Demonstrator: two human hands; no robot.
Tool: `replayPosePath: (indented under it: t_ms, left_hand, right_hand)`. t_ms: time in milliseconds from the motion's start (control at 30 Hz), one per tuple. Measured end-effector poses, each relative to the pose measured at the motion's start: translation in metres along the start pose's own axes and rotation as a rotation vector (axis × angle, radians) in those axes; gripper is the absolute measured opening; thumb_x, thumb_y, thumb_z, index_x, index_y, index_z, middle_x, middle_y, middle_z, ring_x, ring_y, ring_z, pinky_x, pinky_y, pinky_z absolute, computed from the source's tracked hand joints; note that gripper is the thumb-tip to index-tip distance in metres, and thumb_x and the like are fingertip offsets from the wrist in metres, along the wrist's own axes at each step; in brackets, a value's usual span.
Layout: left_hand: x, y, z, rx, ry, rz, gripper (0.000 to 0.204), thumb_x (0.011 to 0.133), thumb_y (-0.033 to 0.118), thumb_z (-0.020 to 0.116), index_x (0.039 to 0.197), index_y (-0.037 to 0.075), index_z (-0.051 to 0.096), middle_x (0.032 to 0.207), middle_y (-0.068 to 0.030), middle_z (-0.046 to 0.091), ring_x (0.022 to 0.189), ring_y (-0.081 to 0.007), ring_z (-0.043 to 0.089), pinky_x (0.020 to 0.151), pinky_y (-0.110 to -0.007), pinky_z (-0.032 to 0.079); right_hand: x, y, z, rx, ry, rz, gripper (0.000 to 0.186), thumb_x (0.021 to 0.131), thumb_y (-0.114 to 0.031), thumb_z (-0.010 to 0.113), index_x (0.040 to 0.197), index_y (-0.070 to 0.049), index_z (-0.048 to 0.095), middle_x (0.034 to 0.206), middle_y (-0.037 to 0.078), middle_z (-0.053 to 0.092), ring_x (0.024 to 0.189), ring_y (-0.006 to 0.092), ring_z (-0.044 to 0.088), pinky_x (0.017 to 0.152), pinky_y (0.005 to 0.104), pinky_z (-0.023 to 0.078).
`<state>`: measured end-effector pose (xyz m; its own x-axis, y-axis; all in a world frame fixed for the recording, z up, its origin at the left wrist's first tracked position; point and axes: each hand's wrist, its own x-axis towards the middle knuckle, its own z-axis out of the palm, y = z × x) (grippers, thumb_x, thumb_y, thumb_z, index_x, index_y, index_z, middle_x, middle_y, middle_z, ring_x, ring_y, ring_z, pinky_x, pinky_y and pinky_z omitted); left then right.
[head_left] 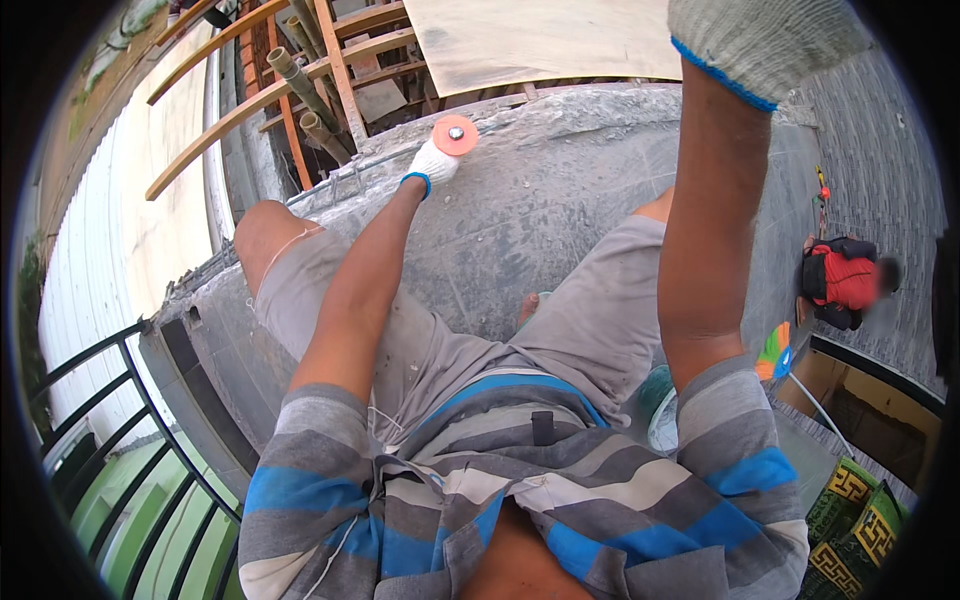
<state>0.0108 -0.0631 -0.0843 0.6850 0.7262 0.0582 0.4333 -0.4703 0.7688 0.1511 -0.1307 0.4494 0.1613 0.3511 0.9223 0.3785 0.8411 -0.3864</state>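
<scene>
My left hand (435, 163), in a white knit glove with a blue cuff, is closed round a chisel (456, 134) with a round orange hand guard. The chisel's metal head points up toward me, and its lower end is hidden beneath the guard and glove. It stands over the rough far edge of a grey concrete slab (500, 230). My right hand (765, 45), gloved alike, is raised high at the upper right, close to the camera. Its fingers are cut off by the frame, so whatever it holds is out of sight.
Beyond the slab edge are wooden beams (340, 75), bamboo poles (315, 125) and a plywood sheet (550, 40). Thin rebar (345, 180) runs along the edge. Black railing (130, 370) stands at left. A person in red (848, 275) is at the right; patterned green bags (855, 520) lie lower right.
</scene>
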Motion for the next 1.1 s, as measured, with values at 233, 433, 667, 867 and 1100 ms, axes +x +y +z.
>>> replayPosePath:
  t_ms: [233, 433, 667, 867, 1100]
  left_hand:
    - [0.001, -0.002, 0.007, 0.023, -0.076, 0.006, 0.038, 0.099, 0.025, 0.063, 0.133, 0.010, 0.063, 0.130, -0.0164, 0.070, 0.122, -0.0332, 0.065, 0.104, -0.042, 0.053]
    - [-0.013, 0.023, 0.011, -0.282, -0.213, -0.245, 0.038, 0.095, 0.028, 0.066, 0.130, 0.011, 0.067, 0.137, -0.0141, 0.068, 0.125, -0.0303, 0.064, 0.106, -0.040, 0.051]
    - [-0.010, 0.056, -0.020, -0.182, 0.014, -0.141, 0.050, 0.096, 0.040, 0.068, 0.139, 0.014, 0.063, 0.139, -0.0175, 0.067, 0.127, -0.0385, 0.064, 0.104, -0.044, 0.053]
    - [-0.007, 0.043, -0.021, -0.035, -0.069, -0.170, 0.038, 0.099, 0.030, 0.064, 0.131, 0.010, 0.066, 0.127, -0.0179, 0.073, 0.120, -0.0389, 0.067, 0.101, -0.045, 0.053]
    - [-0.009, 0.030, -0.013, -0.048, -0.063, -0.145, 0.041, 0.096, 0.036, 0.067, 0.127, 0.010, 0.065, 0.122, -0.0220, 0.073, 0.115, -0.0445, 0.067, 0.093, -0.049, 0.056]
  right_hand:
    - [-0.301, 0.010, 0.005, -0.975, -0.894, 1.353, 0.044, 0.098, -0.047, 0.071, 0.106, -0.004, 0.070, 0.099, 0.028, 0.074, 0.099, 0.0476, 0.072, 0.084, 0.0550, 0.057]
    - [-0.358, -0.008, -0.019, -0.790, -0.767, 1.296, 0.048, 0.097, -0.051, 0.070, 0.104, -0.004, 0.069, 0.101, 0.024, 0.073, 0.097, 0.0445, 0.070, 0.083, 0.0512, 0.054]
    - [-0.312, -0.025, -0.034, -0.402, -0.486, 1.849, 0.038, 0.099, -0.042, 0.073, 0.097, -0.005, 0.063, 0.076, 0.004, 0.061, 0.061, 0.0142, 0.059, 0.055, 0.0330, 0.051]
    - [-0.335, -0.012, -0.058, -0.082, -0.103, 1.991, 0.034, 0.099, -0.036, 0.072, 0.089, -0.006, 0.061, 0.071, 0.003, 0.058, 0.056, 0.0126, 0.055, 0.050, 0.0346, 0.053]
    - [-0.392, 0.008, -0.066, -0.205, -0.097, 2.226, 0.030, 0.101, -0.030, 0.073, 0.092, -0.003, 0.064, 0.072, 0.004, 0.061, 0.055, 0.0174, 0.059, 0.050, 0.0360, 0.055]
